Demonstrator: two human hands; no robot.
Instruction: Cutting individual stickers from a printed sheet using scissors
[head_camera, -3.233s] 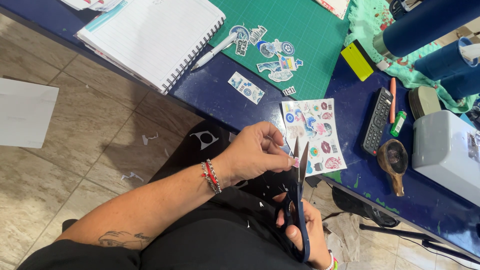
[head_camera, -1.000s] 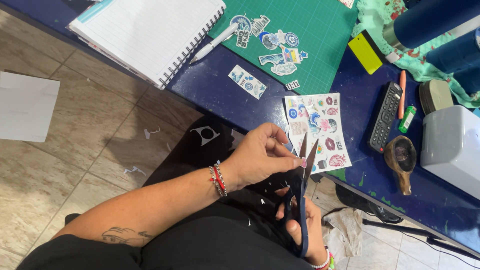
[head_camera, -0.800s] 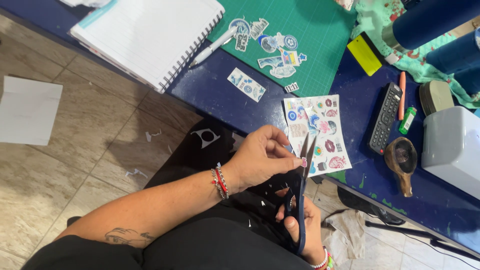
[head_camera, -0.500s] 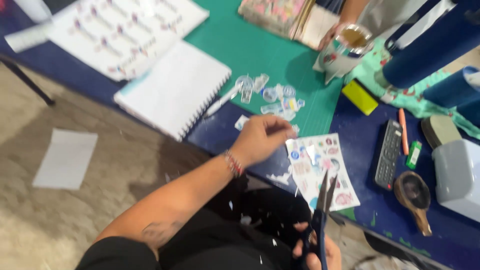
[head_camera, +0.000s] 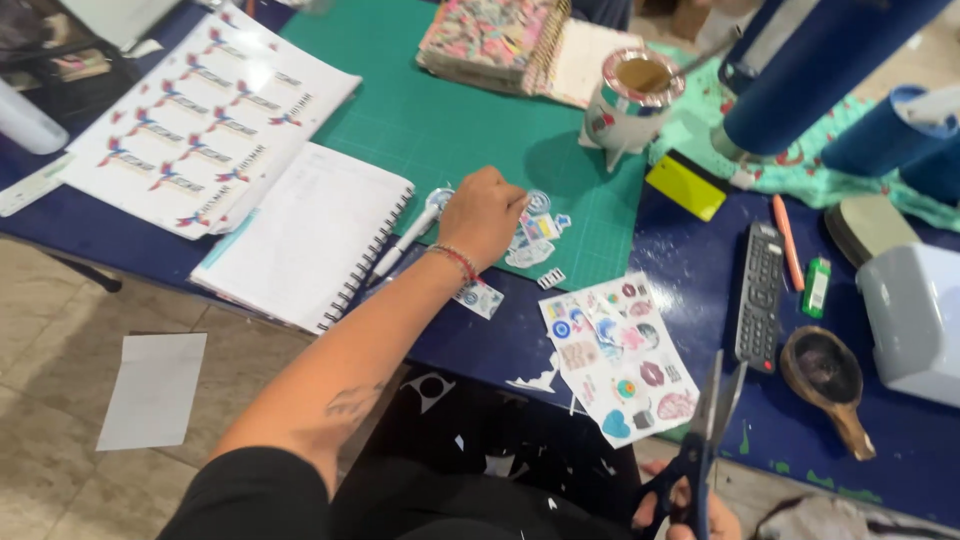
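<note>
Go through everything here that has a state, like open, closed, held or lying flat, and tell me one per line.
scissors: held upright in the right hand, blades slightly open
left hand: resting on the cut stickers on the green mat
sticker sheet: lying flat at the table edge, partly cut
spiral notebook: open, flat
cup: upright, filled, straw in it
remote: lying flat

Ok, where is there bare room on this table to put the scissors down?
The green mat is bare between the printed sheet, the notebook stack and the cup. The blue tabletop is free between sticker sheet and remote. It is crowded around the left hand.
</note>
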